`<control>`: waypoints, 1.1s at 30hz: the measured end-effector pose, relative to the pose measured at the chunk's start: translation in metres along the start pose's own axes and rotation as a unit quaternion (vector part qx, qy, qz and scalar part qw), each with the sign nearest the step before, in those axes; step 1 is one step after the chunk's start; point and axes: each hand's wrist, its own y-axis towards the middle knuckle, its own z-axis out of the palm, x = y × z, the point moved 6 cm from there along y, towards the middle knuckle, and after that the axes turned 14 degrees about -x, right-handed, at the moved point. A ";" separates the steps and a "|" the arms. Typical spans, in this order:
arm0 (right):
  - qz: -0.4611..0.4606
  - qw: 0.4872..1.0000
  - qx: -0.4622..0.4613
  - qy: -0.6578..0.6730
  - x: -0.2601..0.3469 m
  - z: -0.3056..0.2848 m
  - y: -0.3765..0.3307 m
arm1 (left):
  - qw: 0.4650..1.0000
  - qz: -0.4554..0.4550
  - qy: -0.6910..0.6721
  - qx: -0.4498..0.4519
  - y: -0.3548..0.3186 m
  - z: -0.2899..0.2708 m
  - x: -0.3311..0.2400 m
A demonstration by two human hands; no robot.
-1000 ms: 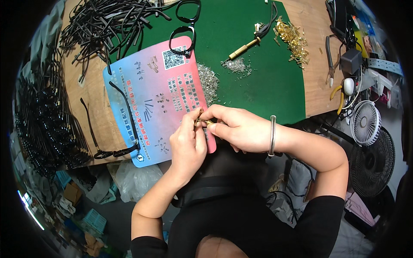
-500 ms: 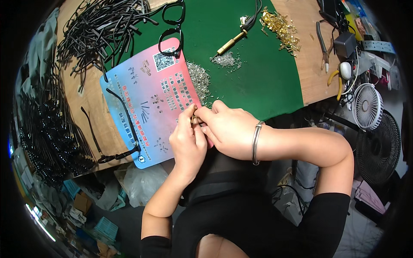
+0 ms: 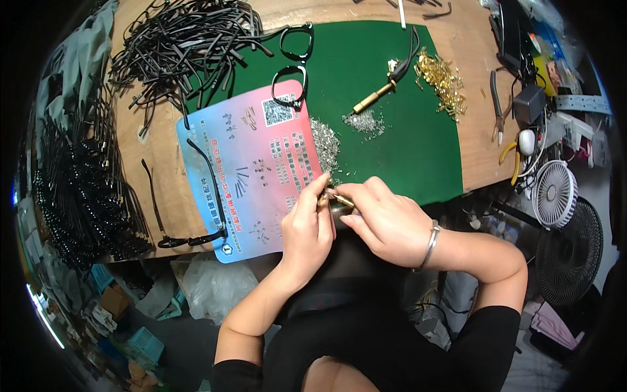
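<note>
My left hand (image 3: 305, 230) is closed in a pinch on a small gold metal piece (image 3: 322, 199), just off the near edge of a pink and blue printed mat (image 3: 251, 189). Close beside it, my right hand (image 3: 386, 221) grips a thin gold piece (image 3: 344, 200) between thumb and fingertips. The pieces meet or nearly meet at the fingertips; their exact shape is too small to tell. Just beyond both hands lies a heap of tiny silver metal parts (image 3: 324, 147) on the green sheet (image 3: 405, 150).
A brass pen-shaped tool (image 3: 373, 97) with a black cord lies by a smaller silver heap (image 3: 367, 121). Gold parts (image 3: 441, 85) are piled at right. Black eyeglass frames (image 3: 289, 86) rest on the mat's far corner. Black temple arms (image 3: 189, 46) heap at the far left; pliers (image 3: 498, 108) lie right.
The whole view has shifted, so the table appears lower and further right. My hands have drawn slightly apart, and a thin gold piece now shows in my right fingers.
</note>
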 end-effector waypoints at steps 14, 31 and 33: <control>0.014 0.999 -0.025 0.028 -0.034 -0.004 0.020 | 0.984 0.179 -0.014 -0.011 0.049 -0.041 0.017; 0.017 0.972 -0.204 -0.117 -0.029 -0.050 0.176 | 0.891 -0.316 -0.320 0.071 0.014 -0.032 0.033; -0.013 0.979 -0.183 -0.085 -0.008 -0.057 0.134 | 0.921 -0.316 -0.222 0.057 0.022 -0.042 0.027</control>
